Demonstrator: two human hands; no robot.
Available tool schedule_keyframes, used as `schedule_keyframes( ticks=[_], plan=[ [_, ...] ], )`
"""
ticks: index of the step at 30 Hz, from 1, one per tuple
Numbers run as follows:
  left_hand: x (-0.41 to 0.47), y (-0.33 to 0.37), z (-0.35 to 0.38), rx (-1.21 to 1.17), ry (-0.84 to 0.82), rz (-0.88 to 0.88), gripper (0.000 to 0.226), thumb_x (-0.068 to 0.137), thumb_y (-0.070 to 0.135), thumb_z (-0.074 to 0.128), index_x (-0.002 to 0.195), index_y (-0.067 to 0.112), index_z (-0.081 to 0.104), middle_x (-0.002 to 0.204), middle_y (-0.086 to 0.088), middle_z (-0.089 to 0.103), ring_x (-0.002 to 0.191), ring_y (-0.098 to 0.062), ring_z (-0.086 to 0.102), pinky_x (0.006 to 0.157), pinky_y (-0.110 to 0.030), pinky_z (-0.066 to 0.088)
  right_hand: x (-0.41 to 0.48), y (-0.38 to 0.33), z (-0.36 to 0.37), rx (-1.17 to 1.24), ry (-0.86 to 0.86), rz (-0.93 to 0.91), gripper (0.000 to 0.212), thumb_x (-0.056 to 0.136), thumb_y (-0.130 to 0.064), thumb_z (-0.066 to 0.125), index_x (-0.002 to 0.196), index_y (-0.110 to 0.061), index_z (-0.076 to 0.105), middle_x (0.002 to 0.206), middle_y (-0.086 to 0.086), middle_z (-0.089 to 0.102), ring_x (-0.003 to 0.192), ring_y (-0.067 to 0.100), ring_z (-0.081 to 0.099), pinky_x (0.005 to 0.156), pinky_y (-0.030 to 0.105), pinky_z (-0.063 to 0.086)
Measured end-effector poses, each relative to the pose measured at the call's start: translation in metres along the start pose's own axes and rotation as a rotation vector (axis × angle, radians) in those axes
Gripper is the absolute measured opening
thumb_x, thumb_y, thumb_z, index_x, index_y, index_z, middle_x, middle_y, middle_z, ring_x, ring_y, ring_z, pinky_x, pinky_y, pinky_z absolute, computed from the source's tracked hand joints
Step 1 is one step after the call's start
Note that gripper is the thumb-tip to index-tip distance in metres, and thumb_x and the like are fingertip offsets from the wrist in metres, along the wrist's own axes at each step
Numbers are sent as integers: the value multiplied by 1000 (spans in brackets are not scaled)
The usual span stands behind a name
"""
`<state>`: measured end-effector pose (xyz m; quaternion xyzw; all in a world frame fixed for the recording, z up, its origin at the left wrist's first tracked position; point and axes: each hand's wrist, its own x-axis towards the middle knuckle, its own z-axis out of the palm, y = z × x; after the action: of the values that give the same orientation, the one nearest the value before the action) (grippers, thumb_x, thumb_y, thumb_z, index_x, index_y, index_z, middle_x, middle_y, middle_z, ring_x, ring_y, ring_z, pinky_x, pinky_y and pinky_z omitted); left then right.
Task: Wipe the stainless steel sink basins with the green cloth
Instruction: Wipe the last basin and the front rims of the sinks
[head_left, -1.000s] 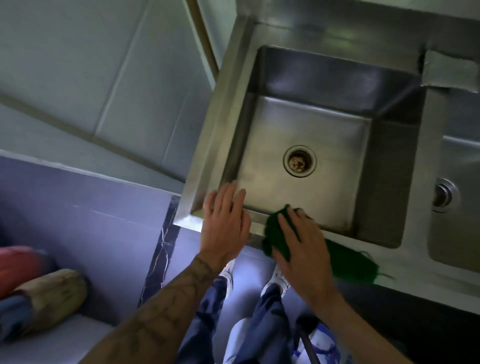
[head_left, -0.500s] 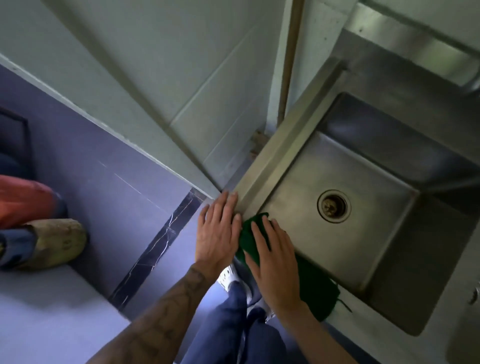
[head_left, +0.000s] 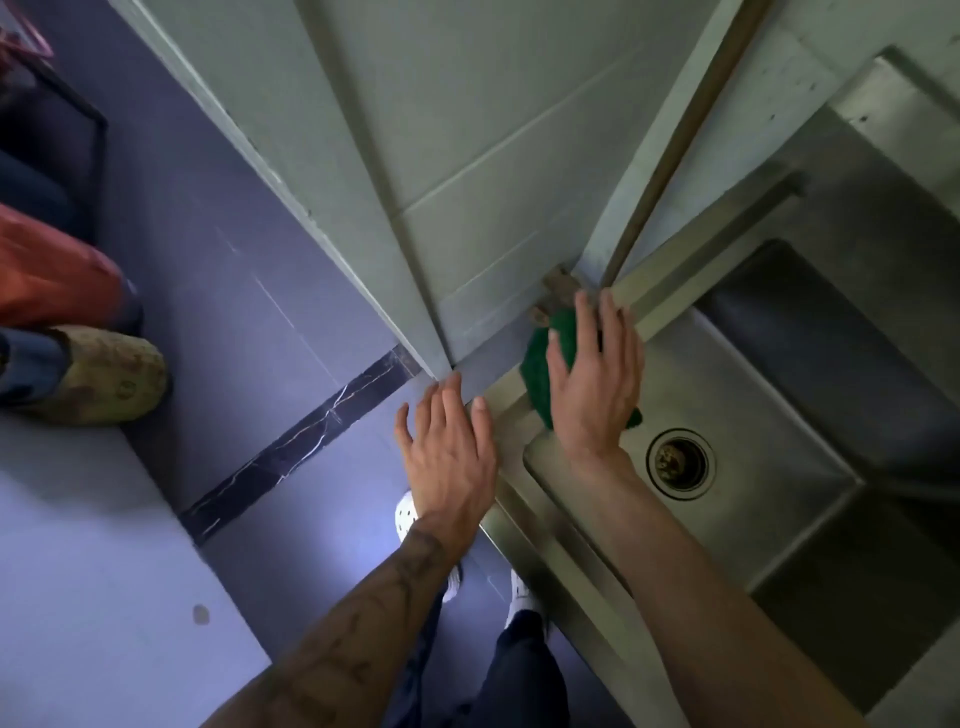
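Note:
A stainless steel sink basin (head_left: 769, 415) with a round drain (head_left: 679, 463) fills the right side of the view. My right hand (head_left: 592, 379) lies flat on the green cloth (head_left: 540, 369), pressing it onto the sink's left rim near the wall corner. Most of the cloth is hidden under the palm. My left hand (head_left: 449, 452) rests with fingers spread at the sink's front left corner (head_left: 506, 400), holding nothing.
A pale tiled wall (head_left: 467, 156) and a brown vertical pipe (head_left: 670, 150) stand right behind the sink's left rim. The purple-lit floor (head_left: 234, 322) holds a dark marble strip, red and blue bags (head_left: 62, 312) at the left, and my white shoes.
My right hand has slid the green cloth from the front rim around the corner and along the left rim toward the wall. The left hand stayed at the corner. The view swung left.

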<state>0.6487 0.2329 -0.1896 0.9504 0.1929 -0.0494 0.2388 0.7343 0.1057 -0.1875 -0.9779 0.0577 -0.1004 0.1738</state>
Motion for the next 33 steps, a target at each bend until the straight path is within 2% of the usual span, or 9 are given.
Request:
schedule_keyframes(
  ticks=[5,7,9,14,20,24,29,31,33],
  plan=[
    [0,14,3,198,4,-123,61,105,33,8,141,20,56,144,4,59,146,-21,44,125,-48,20,-21,-17,8,78,-108,-542,45,105,-40,54,145,-20,59,159,14,48,151,37,38,127,48,27],
    [0,16,6,234,22,-154,59,107,33,9,139,21,56,143,5,58,145,-22,44,123,-48,21,-1,-4,7,66,-125,-670,41,104,-41,54,140,-22,64,158,15,49,150,36,41,127,48,25],
    [1,18,8,203,90,-169,51,110,35,16,132,19,60,136,2,63,140,-24,49,121,-50,27,36,17,6,-1,-120,-641,44,103,-43,55,141,-22,63,160,15,45,151,36,38,128,49,22],
    [4,16,13,203,125,-151,48,109,41,22,127,20,62,132,0,65,134,-26,52,119,-53,30,68,27,2,-5,-96,-338,52,102,-51,52,146,-25,59,163,15,40,155,41,27,128,55,19],
    [3,17,12,212,107,-150,53,108,44,22,131,19,63,134,-2,65,135,-26,51,118,-53,30,41,19,5,138,-201,-730,43,103,-44,53,138,-22,66,151,16,54,146,39,43,120,52,34],
    [3,19,9,197,89,-162,54,107,47,27,134,19,63,138,-3,64,138,-26,50,120,-52,28,119,67,5,12,-135,-546,41,100,-41,59,133,-19,68,144,15,59,142,39,47,121,50,30],
    [4,20,6,184,34,-171,57,106,50,26,139,19,62,143,-5,62,141,-28,48,122,-51,26,187,105,-8,-40,-85,-272,43,99,-41,55,133,-19,68,147,13,55,149,38,38,124,55,26],
    [3,19,5,181,9,-172,59,105,52,25,140,19,61,145,-7,61,142,-29,47,123,-52,25,168,89,-4,-29,-94,-302,41,98,-39,58,132,-19,67,148,12,55,149,37,38,125,55,25],
    [3,21,4,180,-4,-173,61,105,52,24,141,19,60,145,-8,60,142,-29,47,123,-52,26,151,86,-3,43,-145,-476,41,98,-38,61,132,-17,69,144,13,58,145,36,44,123,52,30]
  ],
)
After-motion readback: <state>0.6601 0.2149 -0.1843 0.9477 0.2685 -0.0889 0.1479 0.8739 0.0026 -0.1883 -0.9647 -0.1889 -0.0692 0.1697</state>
